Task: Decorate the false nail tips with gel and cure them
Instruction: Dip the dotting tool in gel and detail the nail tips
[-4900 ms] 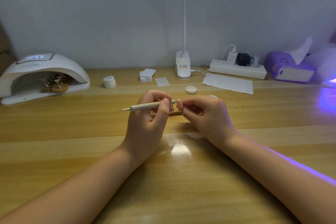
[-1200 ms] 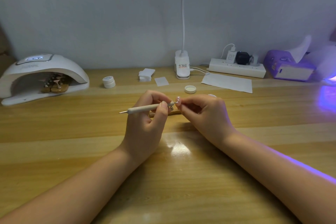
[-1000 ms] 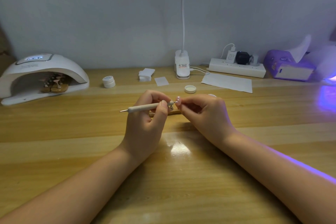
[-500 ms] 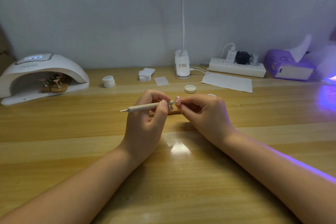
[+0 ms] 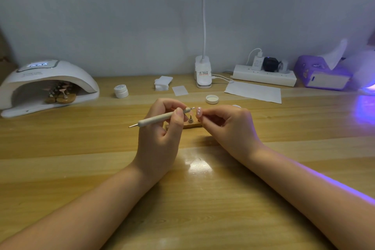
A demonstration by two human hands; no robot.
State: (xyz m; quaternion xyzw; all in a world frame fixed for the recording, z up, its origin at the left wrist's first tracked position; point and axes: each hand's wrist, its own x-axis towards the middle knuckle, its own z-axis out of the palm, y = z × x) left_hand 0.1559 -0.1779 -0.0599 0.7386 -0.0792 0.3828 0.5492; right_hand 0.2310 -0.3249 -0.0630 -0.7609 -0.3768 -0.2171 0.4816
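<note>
A: Two hands up? Your left hand [image 5: 160,138] pinches the dotting pen [image 5: 162,118]; right hand [image 5: 227,128] fingers pinch the nail tip [image 5: 199,112] above the desk [image 5: 203,199].

B: Hold still. Touch softly.

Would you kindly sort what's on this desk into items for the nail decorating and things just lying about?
For the job: dotting pen, nail tip, wooden stand, gel jar, jar lid, curing lamp.

Lying about: power strip, tissue box, paper sheet.
</note>
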